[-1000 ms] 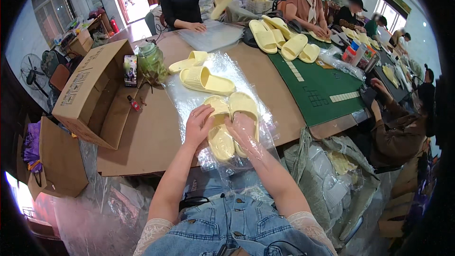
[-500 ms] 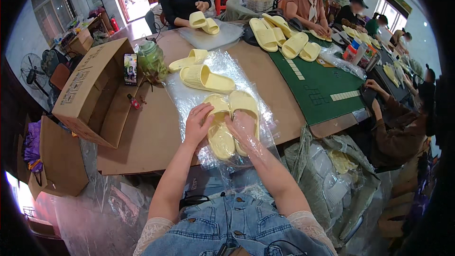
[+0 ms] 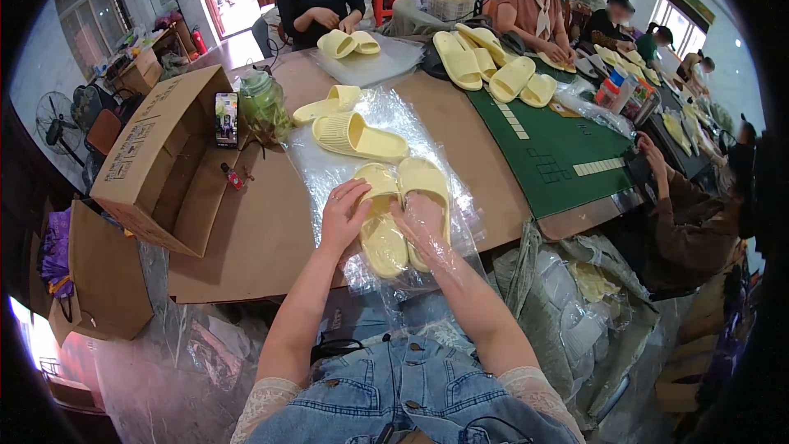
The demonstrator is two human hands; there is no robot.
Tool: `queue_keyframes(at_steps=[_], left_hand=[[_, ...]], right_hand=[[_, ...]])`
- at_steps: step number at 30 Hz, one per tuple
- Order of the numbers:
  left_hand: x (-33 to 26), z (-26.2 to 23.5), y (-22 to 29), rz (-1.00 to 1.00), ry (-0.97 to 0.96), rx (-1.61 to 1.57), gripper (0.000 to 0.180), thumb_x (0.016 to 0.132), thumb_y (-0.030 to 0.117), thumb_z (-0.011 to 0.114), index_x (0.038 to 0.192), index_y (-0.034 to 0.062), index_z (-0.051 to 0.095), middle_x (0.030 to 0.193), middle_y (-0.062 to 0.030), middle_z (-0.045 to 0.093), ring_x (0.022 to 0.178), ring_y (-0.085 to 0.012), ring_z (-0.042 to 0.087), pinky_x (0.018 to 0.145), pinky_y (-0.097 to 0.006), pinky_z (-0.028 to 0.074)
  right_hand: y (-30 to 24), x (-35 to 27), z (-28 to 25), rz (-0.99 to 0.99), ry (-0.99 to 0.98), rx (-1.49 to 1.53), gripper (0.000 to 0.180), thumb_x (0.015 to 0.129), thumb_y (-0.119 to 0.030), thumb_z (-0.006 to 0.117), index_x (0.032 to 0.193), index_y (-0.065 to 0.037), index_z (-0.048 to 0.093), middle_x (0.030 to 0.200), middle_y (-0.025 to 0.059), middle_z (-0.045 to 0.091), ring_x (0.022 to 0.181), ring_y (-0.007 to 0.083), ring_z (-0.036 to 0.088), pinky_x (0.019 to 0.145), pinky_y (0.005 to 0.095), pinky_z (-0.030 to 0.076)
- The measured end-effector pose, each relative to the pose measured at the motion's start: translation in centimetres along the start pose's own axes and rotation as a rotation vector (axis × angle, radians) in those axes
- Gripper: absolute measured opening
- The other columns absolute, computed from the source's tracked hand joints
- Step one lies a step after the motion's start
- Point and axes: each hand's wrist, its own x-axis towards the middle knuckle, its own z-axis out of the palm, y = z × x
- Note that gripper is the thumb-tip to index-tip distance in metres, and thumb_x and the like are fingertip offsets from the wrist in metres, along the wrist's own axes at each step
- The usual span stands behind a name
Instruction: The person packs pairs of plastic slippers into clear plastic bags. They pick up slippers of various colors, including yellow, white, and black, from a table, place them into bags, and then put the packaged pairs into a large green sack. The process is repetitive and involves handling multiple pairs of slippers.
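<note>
A pair of pale yellow slippers lies side by side in front of me, toes pointing away, inside a clear plastic bag (image 3: 465,240). My left hand (image 3: 342,212) is bent over the left slipper (image 3: 384,248), its fingers on the strap's outer side. Within the bag, my right hand (image 3: 423,218) grips the right slipper (image 3: 423,174) at the strap opening, and clear film wraps its wrist. Some fingertips are hidden by the slippers. Just beyond lie a ribbed yellow slipper (image 3: 362,136) and another yellow slipper (image 3: 327,104), on a stack of clear bags (image 3: 308,166).
To the left stand an open carton (image 3: 156,156), a phone (image 3: 226,119), a green jar (image 3: 261,103) and a small red bottle (image 3: 233,177). A green mat (image 3: 542,148) with piled slippers lies right. Co-workers sit around; a sack (image 3: 567,312) stands by the table's right edge.
My hands and the slipper pair have hardly moved. Across the table, a co-worker's two slippers now rest on the bags, with that person's hands behind them. The person at right has shifted a hand.
</note>
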Motion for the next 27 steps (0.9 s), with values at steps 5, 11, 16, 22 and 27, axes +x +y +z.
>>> queue_keyframes(at_steps=[5, 11, 16, 22, 27], left_hand=[[0.0, 0.01, -0.07, -0.007, -0.005, 0.004, 0.03, 0.083, 0.011, 0.072, 0.112, 0.0082, 0.07, 0.121, -0.0102, 0.068, 0.116, -0.0316, 0.06, 0.102, -0.041, 0.047], [-0.08, 0.07, -0.41, -0.005, -0.01, 0.004, 0.03, 0.082, 0.012, 0.072, 0.112, 0.0083, 0.071, 0.121, -0.0099, 0.068, 0.117, -0.0317, 0.059, 0.102, -0.041, 0.046], [-0.03, 0.02, -0.21, -0.013, -0.013, 0.003, 0.03, 0.083, 0.014, 0.071, 0.112, 0.0082, 0.071, 0.121, -0.01, 0.067, 0.118, -0.0315, 0.059, 0.102, -0.042, 0.046], [-0.04, 0.01, -0.23, -0.018, -0.016, 0.005, 0.03, 0.083, 0.013, 0.071, 0.112, 0.0079, 0.07, 0.122, -0.0106, 0.067, 0.118, -0.0316, 0.059, 0.103, -0.041, 0.046], [-0.08, 0.01, -0.2, -0.015, -0.009, -0.01, 0.03, 0.083, 0.014, 0.071, 0.113, 0.0083, 0.07, 0.121, -0.0108, 0.067, 0.118, -0.0318, 0.059, 0.103, -0.042, 0.045]], right_hand=[[0.31, 0.15, 0.37, -0.002, -0.007, -0.006, 0.049, 0.089, -0.045, 0.058, 0.084, 0.002, 0.068, 0.076, 0.0231, 0.068, 0.071, 0.0397, 0.068, 0.068, 0.0495, 0.054], [0.23, 0.18, 0.18, 0.004, -0.026, -0.006, 0.049, 0.089, -0.046, 0.057, 0.083, 0.002, 0.068, 0.077, 0.024, 0.068, 0.072, 0.0402, 0.069, 0.069, 0.0499, 0.055], [0.09, 0.11, -0.01, 0.005, -0.02, 0.003, 0.049, 0.089, -0.046, 0.058, 0.082, 0.002, 0.068, 0.075, 0.0239, 0.068, 0.072, 0.0401, 0.069, 0.068, 0.0485, 0.055], [0.28, 0.07, 0.2, -0.01, -0.009, 0.004, 0.048, 0.089, -0.045, 0.06, 0.085, 0.002, 0.067, 0.074, 0.0234, 0.067, 0.07, 0.0395, 0.068, 0.066, 0.0481, 0.055], [-0.17, -0.03, -0.41, 0.012, -0.02, 0.001, 0.047, 0.088, -0.044, 0.061, 0.084, 0.002, 0.067, 0.075, 0.0233, 0.067, 0.07, 0.0395, 0.068, 0.066, 0.048, 0.054]])
